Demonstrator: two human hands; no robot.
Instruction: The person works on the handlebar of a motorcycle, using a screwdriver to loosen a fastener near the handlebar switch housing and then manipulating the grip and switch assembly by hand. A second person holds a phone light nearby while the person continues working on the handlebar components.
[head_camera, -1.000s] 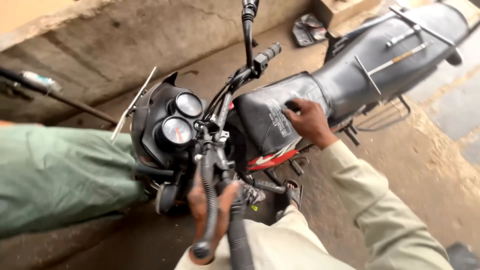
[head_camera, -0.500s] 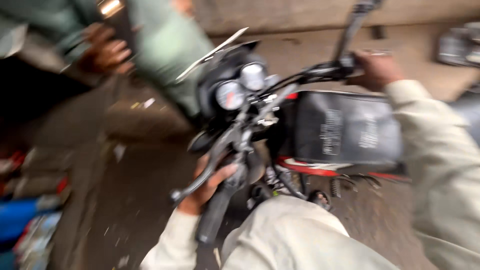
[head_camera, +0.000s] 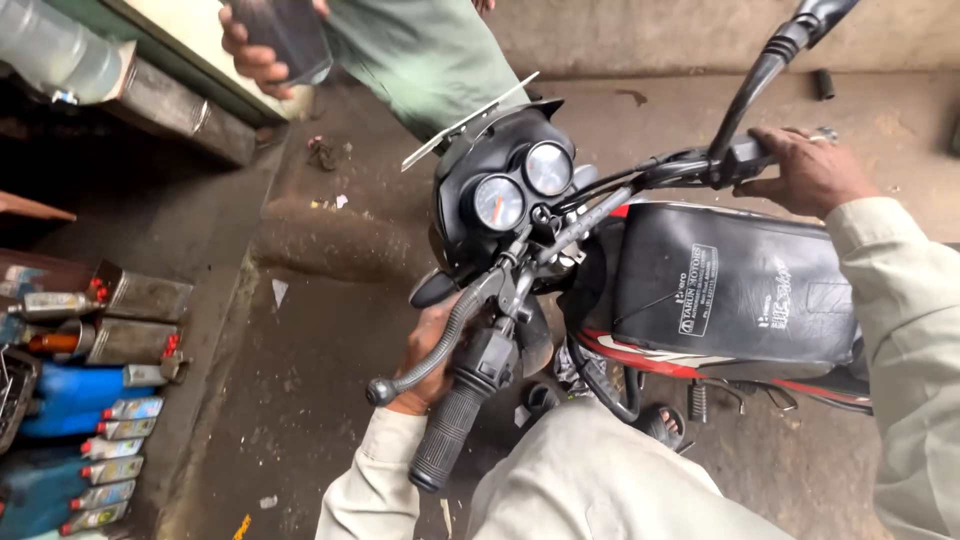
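My sleeves (head_camera: 905, 300) are pale cream. The motorcycle's tank cover (head_camera: 730, 290) is black with white print, and under it a red panel (head_camera: 690, 362) carries a white stripe. The headlamp cowl (head_camera: 490, 165) is glossy black; its two dials (head_camera: 522, 186) are silver-faced, one with an orange needle. The grip (head_camera: 450, 430) is ribbed black, the lever (head_camera: 425, 358) dull grey. The other person's trousers (head_camera: 425, 55) are grey-green. At the floor's left edge lie blue cans (head_camera: 70, 400).

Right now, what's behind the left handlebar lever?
The left hand sits behind the lever and black grip; only its knuckles and wrist show. Its fingers are covered, so what it touches can't be seen.
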